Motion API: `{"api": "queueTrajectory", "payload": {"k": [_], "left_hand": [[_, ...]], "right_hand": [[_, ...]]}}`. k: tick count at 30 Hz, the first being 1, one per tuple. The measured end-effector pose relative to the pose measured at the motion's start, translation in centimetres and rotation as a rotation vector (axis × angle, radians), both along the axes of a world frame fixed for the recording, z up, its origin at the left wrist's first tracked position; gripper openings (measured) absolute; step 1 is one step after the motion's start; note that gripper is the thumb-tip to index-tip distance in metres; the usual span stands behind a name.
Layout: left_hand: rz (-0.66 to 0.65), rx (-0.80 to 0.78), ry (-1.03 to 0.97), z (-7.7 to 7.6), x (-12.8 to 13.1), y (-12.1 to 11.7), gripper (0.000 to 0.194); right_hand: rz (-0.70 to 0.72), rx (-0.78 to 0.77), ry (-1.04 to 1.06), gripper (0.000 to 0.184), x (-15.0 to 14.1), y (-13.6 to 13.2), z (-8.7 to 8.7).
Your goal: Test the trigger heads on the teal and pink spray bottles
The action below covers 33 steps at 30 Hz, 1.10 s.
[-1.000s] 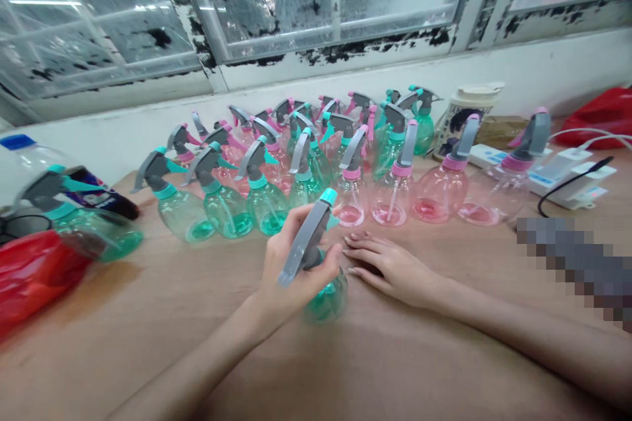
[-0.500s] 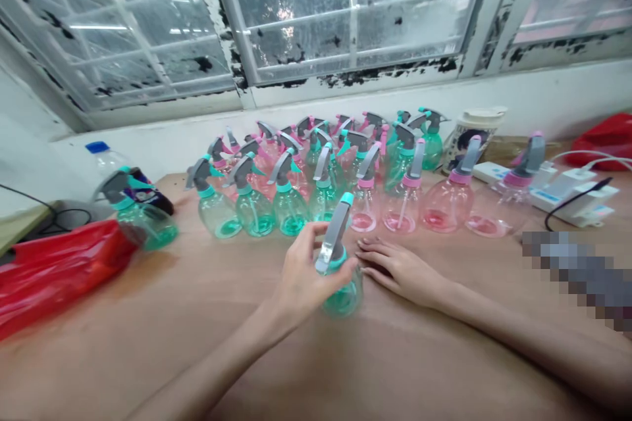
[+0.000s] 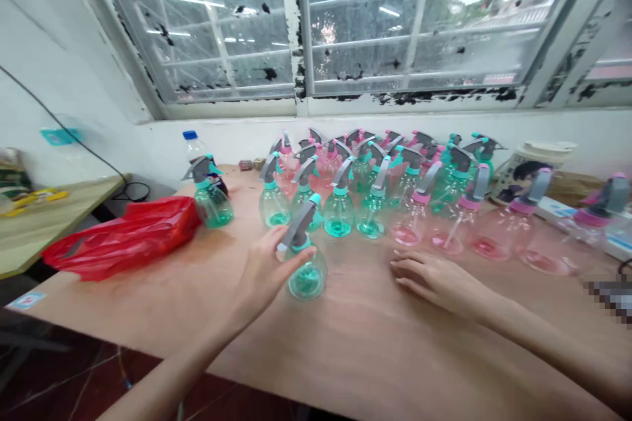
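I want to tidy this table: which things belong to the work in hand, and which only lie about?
Apparently work:
- green spray bottle in left hand
- standing pink and green spray bottles

Apparently lying about:
- red plastic bag
- blue-capped bottle
- printed cup

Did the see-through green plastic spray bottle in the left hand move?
Yes, the green spray bottle went left, farther from the front row's leftmost see-through pink plastic spray bottle.

Daylight and tube reflections brighten the window [image 3: 419,20] beyond both hands; edges stretch, and bottles right of the right hand [image 3: 439,279] seem motion-blurred.
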<state>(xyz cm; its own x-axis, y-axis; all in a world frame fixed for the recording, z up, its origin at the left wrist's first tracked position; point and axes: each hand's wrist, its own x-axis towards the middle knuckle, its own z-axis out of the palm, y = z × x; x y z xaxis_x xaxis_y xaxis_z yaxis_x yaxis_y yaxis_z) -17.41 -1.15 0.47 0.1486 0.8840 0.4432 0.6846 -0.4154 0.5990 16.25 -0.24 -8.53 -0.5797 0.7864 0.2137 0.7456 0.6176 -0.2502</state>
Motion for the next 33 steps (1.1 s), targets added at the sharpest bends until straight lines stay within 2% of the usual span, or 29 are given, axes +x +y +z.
{"api": "queueTrajectory", "payload": {"k": [4, 6, 10, 17, 23, 26, 30, 33], "left_hand": [[0.153, 0.031, -0.091, -0.1, -5.7, 2.1, 0.040], [0.242, 0.076, -0.104, -0.3, -8.1, 3.4, 0.040], [0.326, 0.111, -0.116, -0.3, -11.0, 5.7, 0.046], [0.339, 0.155, -0.091, -0.8, -12.3, 9.0, 0.043], [0.320, 0.171, -0.033, -1.3, -12.9, 11.2, 0.035], [0.316, 0.171, 0.003, -1.1, -13.1, 12.1, 0.032], [0.323, 0.169, 0.039, -0.8, -13.2, 12.9, 0.028], [0.326, 0.174, 0.048, -0.9, -13.3, 13.6, 0.028]], "right_hand": [[0.010, 0.017, 0.005, 0.027, -2.3, 0.4, 1.1], [0.016, 0.037, 0.014, 0.028, -3.7, 0.8, 1.8], [0.015, 0.085, 0.039, 0.029, -7.1, 1.8, 3.3], [-0.150, 0.075, 0.183, 0.026, -15.4, 5.1, 6.7], [-0.190, 0.097, 0.262, 0.040, -22.3, 8.3, 7.8], [-0.215, 0.099, 0.294, 0.042, -24.1, 9.1, 7.9], [-0.260, 0.137, 0.372, 0.039, -25.3, 9.7, 8.2], [-0.257, 0.129, 0.407, 0.047, -25.8, 10.1, 8.3]]}}
